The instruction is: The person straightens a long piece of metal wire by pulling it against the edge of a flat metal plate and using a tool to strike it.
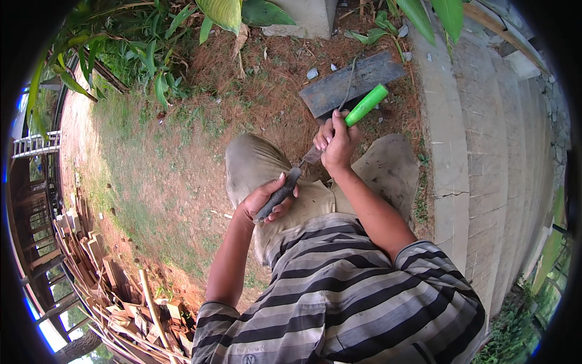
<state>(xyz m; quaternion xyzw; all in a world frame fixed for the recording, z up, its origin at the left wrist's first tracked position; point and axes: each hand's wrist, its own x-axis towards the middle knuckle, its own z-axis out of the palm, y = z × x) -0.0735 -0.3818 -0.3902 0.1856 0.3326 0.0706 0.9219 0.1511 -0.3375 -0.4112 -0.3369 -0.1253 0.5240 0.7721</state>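
Note:
My left hand (268,200) is closed around the dark grey handle (282,195) of a small hand tool. Its thin metal shank points up toward my right hand, where a flat, rust-brown blade (312,156) shows just under the fingers. My right hand (338,142) is closed on a tool with a bright green handle (367,105), which sticks out up and to the right past the thumb. The working end of this tool is hidden by the hand. A thin, curved dark rod or wire (350,84) rises from beside the right thumb over a grey board (382,70); what it joins cannot be made out.
My bent knees (254,161) lie under both hands. Concrete steps (448,151) run along the right. A pile of scrap wood (130,309) lies at lower left. Leafy plants (163,54) and a concrete block (303,18) stand ahead, with small stones (312,73) near the board.

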